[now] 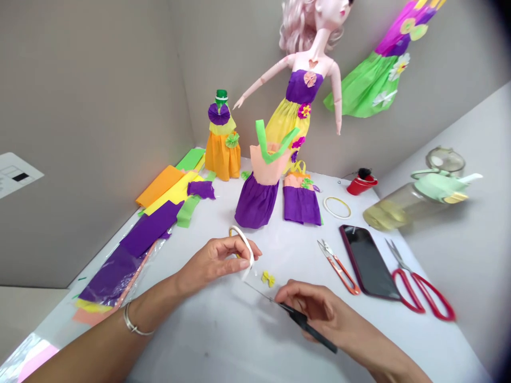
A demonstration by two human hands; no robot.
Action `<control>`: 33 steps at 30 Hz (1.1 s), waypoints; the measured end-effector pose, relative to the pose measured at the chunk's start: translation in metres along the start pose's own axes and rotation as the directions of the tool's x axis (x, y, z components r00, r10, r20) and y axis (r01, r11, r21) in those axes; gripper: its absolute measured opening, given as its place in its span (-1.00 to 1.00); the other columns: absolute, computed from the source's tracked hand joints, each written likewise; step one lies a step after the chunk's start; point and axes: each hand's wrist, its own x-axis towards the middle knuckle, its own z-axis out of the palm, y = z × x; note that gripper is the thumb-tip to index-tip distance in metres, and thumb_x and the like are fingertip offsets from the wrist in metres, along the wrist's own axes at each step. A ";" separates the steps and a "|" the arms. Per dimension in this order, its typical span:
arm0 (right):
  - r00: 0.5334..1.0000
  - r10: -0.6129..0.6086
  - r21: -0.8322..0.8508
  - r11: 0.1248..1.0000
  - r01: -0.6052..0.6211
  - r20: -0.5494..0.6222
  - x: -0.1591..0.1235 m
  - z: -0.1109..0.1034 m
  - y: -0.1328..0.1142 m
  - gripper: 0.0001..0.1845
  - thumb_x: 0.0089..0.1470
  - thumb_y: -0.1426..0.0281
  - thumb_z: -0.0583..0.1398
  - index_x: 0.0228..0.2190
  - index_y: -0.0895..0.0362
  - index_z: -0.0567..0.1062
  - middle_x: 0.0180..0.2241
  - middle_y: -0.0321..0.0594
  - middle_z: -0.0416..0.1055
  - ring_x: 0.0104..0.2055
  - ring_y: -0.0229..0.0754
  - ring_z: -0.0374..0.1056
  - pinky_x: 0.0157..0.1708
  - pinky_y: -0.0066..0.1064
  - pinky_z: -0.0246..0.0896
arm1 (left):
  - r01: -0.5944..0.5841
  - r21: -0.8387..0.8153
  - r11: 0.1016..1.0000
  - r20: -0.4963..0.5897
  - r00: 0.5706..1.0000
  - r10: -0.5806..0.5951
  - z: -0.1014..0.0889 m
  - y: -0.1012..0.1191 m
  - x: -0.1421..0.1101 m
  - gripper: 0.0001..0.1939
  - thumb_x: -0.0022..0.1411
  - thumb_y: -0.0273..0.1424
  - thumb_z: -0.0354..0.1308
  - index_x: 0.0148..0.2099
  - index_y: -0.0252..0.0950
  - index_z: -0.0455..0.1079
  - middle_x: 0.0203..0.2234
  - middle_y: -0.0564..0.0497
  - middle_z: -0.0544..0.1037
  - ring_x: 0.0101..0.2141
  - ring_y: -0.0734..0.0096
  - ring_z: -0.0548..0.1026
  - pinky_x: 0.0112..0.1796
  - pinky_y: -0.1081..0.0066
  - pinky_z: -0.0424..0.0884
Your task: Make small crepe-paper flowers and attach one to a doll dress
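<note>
Tape roll (242, 246) in left hand (215, 260), black pointed tool (307, 325) in right hand (307, 306), hands apart over white tabletop (199, 346).

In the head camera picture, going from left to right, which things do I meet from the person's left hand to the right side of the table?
Left hand → white loop → small yellow paper bow → orange-handled thread snips → smartphone → red-handled scissors
</note>
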 end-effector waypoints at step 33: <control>0.998 0.020 0.073 0.997 -0.016 -0.066 0.004 -0.005 0.008 -0.83 0.03 0.43 0.28 -0.27 0.06 0.60 -0.47 -0.37 0.15 -0.48 -0.36 0.03 -0.44 -0.54 0.07 | 0.070 0.000 0.998 0.029 0.997 -0.070 -0.001 -0.001 0.002 -0.92 0.19 -0.37 0.23 -0.33 -0.27 0.46 -0.19 -0.07 0.49 -0.26 0.35 0.45 -0.16 0.35 0.30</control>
